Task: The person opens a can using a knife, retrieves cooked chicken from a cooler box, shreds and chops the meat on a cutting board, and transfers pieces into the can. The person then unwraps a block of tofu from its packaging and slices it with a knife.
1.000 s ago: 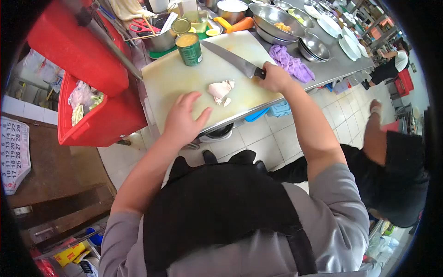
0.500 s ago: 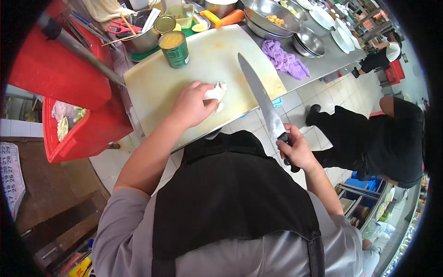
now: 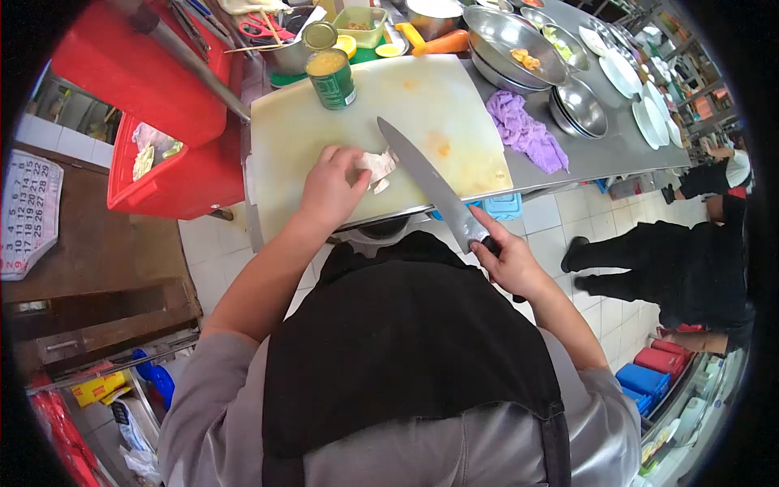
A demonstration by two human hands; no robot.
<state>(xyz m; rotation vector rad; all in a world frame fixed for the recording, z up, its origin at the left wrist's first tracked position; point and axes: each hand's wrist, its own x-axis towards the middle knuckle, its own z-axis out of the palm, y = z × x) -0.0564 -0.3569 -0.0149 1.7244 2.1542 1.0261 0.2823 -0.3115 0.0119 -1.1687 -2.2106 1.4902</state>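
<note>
My left hand (image 3: 331,185) rests on the white cutting board (image 3: 304,138), its fingers closed on a pale, white piece of food (image 3: 379,165) whose exact kind I cannot make out. A smaller white bit lies just below that piece. In my right hand (image 3: 510,256) is the black handle of a large chef's knife (image 3: 434,185). Its long blade slants up and left across the board's front edge, with the tip near the white food. At the board's back left stands an opened green can (image 3: 331,84) of yellowish contents, its lid bent up.
Behind the board are a carrot (image 3: 445,43), a yellow-handled peeler (image 3: 411,34) and cut lemon (image 3: 389,50). A purple cloth (image 3: 526,132) and steel bowls (image 3: 580,108) sit to the right. A red bin (image 3: 195,174) stands left. Another person (image 3: 690,268) is at right.
The knife has swung left, bringing its blade closer to the white food. My left hand stays on the piece. The whole view has shifted slightly.
</note>
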